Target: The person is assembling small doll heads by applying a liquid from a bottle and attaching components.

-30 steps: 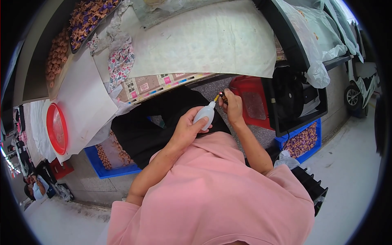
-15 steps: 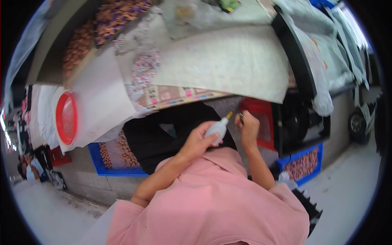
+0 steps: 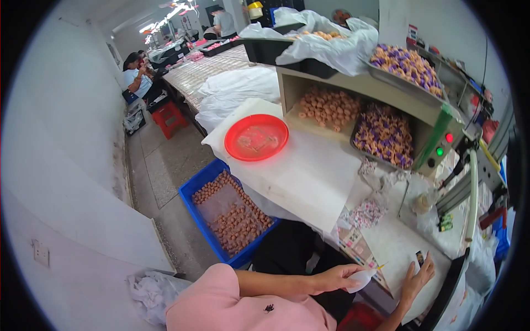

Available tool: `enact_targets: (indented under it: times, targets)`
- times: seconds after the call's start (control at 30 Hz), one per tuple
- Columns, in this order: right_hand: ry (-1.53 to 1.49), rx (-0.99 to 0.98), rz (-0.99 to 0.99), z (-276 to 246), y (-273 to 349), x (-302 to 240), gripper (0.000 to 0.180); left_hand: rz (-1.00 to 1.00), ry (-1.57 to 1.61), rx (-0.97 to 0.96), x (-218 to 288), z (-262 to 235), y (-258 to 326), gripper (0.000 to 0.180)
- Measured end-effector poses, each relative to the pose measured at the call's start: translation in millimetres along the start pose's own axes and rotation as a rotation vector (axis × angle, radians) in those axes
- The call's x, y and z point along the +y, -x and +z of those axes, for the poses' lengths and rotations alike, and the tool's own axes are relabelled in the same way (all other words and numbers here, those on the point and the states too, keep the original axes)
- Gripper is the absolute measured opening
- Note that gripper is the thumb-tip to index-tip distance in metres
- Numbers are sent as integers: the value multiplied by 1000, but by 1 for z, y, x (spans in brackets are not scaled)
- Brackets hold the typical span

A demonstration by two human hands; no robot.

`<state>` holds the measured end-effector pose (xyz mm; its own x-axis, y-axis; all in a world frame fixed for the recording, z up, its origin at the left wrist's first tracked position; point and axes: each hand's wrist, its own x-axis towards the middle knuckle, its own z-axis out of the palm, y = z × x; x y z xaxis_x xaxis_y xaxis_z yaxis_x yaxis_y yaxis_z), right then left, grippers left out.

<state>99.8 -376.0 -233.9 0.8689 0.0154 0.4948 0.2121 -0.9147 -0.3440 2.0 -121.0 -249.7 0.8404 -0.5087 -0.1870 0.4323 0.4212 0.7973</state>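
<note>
My left hand point(image 3: 339, 279) is closed round a white squeeze bottle point(image 3: 361, 281). The bottle lies tilted, its thin yellow tip pointing up and right toward my other hand. Over the right part of the worktable point(image 3: 392, 259), my right hand point(image 3: 418, 279) has its thumb and fingers spread apart. Between their tips shows a small dark and gold piece point(image 3: 420, 257); I cannot tell whether it is touched or lies on the table behind.
A red round tray point(image 3: 256, 138) sits on white sheeting. Beyond it, a box-like machine point(image 3: 287, 88) holds small tan pieces and a tray of tan-and-purple ones point(image 3: 383, 135). A blue crate point(image 3: 190, 193) of tan pieces stands on the floor at left. A co-worker point(image 3: 138, 77) sits farther back.
The view has swung up and to the left, bringing the wall and room into sight. My right hand's fingers have spread from a pinch. The bottle stays in my left hand.
</note>
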Motion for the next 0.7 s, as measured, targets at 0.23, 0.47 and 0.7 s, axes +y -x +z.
enact_targets:
  times: [0.23, 0.47, 0.7]
  targets:
    - [-713, -336, -17, -2, 15, -97, 34, 91, 64, 60, 30, -19, -8, 57]
    - [-1045, -394, 126, 35, 11, -141, 24, 207, 33, 40, 55, -31, -22, 66]
    - [-1159, -452, 277, 55, -46, -141, 29, 335, -285, 167, 78, -56, -36, 64]
